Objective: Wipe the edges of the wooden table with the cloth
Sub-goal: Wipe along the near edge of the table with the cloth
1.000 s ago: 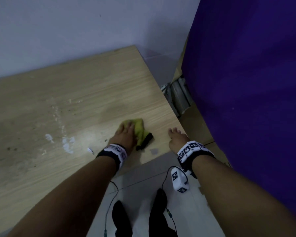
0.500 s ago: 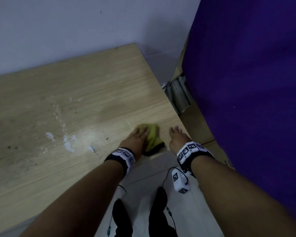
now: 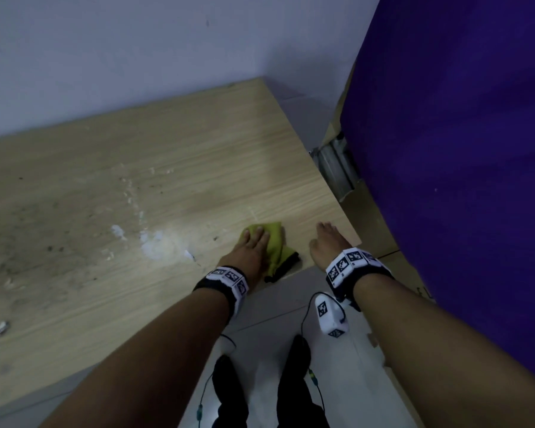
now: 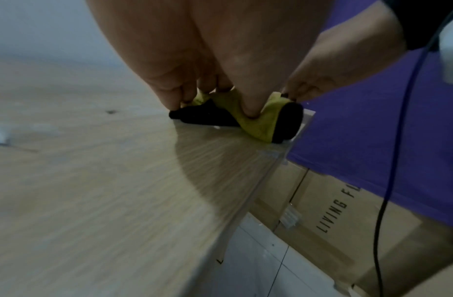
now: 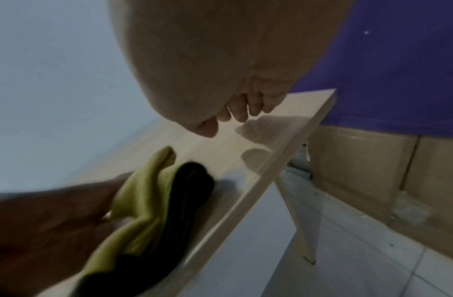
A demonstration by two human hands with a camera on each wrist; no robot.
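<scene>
The wooden table (image 3: 167,180) fills the left of the head view, with its near right corner by my hands. My left hand (image 3: 252,245) lies on a yellow-green cloth (image 3: 275,239) with a black border, close to the near edge. In the left wrist view my thumb digs into a fold of the cloth (image 4: 258,124), which bunches up under the palm. My right hand (image 3: 328,239) rests its loosely bent fingertips on the bare tabletop near the corner and holds nothing. The right wrist view shows the cloth (image 5: 144,197) lying right at the table's edge (image 5: 245,201).
White smears (image 3: 150,242) and dark specks mark the tabletop to the left. A purple cover (image 3: 460,149) drapes over cardboard boxes (image 4: 334,211) just right of the table. A wall runs along the far side. Below are pale floor tiles (image 3: 291,307) and a white device (image 3: 329,313) hanging from my right wrist.
My left hand has slid the cloth to the right along the near edge, closer to my right hand. The right hand has stayed by the corner.
</scene>
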